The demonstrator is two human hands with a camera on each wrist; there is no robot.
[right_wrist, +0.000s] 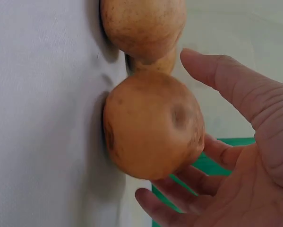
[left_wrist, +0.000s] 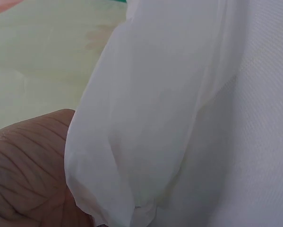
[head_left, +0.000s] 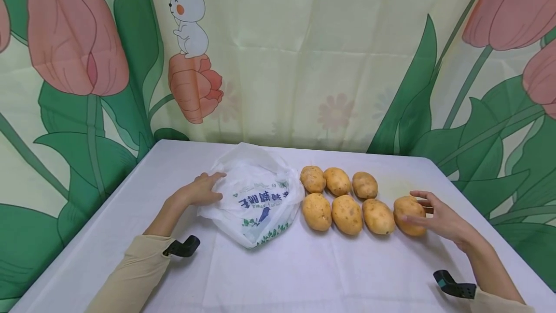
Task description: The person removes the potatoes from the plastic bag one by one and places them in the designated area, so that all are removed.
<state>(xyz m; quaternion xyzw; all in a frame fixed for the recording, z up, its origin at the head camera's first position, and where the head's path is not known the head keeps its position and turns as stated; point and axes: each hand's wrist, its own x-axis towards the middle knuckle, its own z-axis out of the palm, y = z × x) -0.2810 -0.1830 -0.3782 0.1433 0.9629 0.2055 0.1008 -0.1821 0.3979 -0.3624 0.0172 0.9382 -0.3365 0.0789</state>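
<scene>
A white plastic bag (head_left: 260, 192) with blue lettering and green leaf prints lies on the table, left of several potatoes. My left hand (head_left: 201, 190) is at the bag's left edge, thumb and forefinger spread apart against it; in the left wrist view the white plastic (left_wrist: 132, 109) covers part of this hand (left_wrist: 32, 170). At the right end of the front row sits a single potato (head_left: 409, 215). Around it reaches my right hand (head_left: 445, 219), with fingers behind and thumb in front. In the right wrist view, the thumb (right_wrist: 226, 78) stands off this potato (right_wrist: 153, 125), which rests on the table.
Three potatoes form a back row, with one potato (head_left: 365, 185) at its right end. The front row starts with a potato (head_left: 316, 211) close beside the bag. All stand on a white-covered table (head_left: 321, 274), with a printed curtain (head_left: 282, 62) hanging behind its far edge.
</scene>
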